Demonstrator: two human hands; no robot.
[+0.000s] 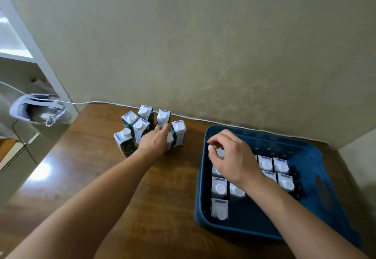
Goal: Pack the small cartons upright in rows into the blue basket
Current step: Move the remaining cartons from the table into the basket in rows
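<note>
Several small green-and-white cartons [140,127] with white caps stand upright in a cluster on the wooden table. My left hand [155,139] reaches into the cluster and wraps round one carton [169,141], mostly hidden under it. The blue basket [317,201] sits to the right with several cartons [219,186] standing upright in rows. Over the basket's far left corner, my right hand [232,157] pinches the cap end of a carton [220,153] with curled fingers.
A wall runs along the table's back edge, with a white cable [101,102] lying at its foot. A white device [36,107] sits off the table's left corner beside white shelving. Bare wood lies between the cluster and the basket.
</note>
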